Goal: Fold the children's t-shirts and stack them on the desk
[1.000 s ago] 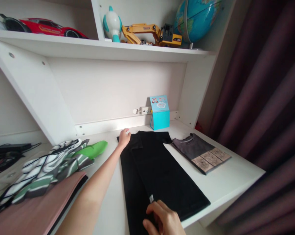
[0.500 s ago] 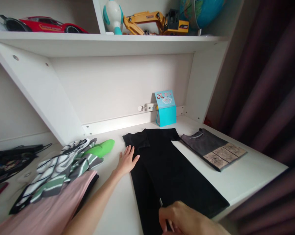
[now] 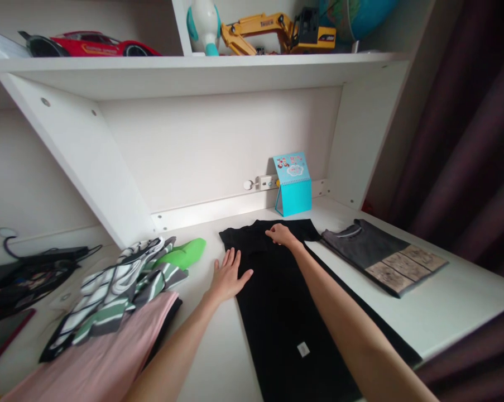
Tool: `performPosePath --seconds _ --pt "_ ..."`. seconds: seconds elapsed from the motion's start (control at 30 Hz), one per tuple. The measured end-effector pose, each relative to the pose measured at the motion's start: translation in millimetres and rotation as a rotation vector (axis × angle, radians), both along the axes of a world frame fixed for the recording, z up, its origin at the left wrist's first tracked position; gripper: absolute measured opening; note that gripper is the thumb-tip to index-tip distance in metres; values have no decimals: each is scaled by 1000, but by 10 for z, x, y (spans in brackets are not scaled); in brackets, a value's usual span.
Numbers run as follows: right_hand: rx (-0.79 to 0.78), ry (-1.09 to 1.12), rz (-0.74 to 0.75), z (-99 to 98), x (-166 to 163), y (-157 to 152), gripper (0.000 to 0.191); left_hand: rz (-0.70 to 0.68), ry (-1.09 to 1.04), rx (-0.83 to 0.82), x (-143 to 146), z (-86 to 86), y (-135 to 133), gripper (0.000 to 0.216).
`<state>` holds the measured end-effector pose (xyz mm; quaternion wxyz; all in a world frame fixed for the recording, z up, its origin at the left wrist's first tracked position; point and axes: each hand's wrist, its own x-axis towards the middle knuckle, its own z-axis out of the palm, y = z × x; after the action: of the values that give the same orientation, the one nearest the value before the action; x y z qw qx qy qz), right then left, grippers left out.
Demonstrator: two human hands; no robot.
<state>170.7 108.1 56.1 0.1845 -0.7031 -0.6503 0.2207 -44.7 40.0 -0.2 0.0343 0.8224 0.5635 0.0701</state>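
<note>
A black garment (image 3: 293, 301), folded lengthwise, lies on the white desk (image 3: 444, 301) and runs from the back wall to the front edge. My left hand (image 3: 229, 276) lies flat with fingers spread on the garment's left edge, about midway along. My right hand (image 3: 280, 234) reaches to the far end of the garment, fingers curled down onto the cloth near its top edge. A small white tag (image 3: 303, 349) shows on the near part of the garment.
A folded grey shirt (image 3: 381, 258) lies to the right. On the left is a heap with striped cloth (image 3: 109, 287), a green piece (image 3: 185, 254) and pink cloth (image 3: 88, 363). A blue calendar (image 3: 293, 183) stands at the back. Toys sit on the shelf (image 3: 193, 70) above.
My right hand has left the near end of the garment and reached to its far end. My left hand has slid back from the far corner to the left edge.
</note>
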Motion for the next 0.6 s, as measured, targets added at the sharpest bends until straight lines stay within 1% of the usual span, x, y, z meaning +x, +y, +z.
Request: performPosePath --seconds 0.1,0.2,0.33,0.47,0.6 --pt "18 -53 -88 -217 -229 107 30 3 5 19 2 -8 -9 75" --pt "56 -94 -146 -346 -380 132 29 15 11 37 8 -18 -11 76" --pt "153 -111 -143 -396 -464 137 18 32 12 30 12 -26 -10 76" --pt "241 -109 -152 -402 -493 135 22 35 7 37 15 -25 -12 76" --pt "262 -120 -166 -426 -482 108 23 45 1 31 27 8 -33 75"
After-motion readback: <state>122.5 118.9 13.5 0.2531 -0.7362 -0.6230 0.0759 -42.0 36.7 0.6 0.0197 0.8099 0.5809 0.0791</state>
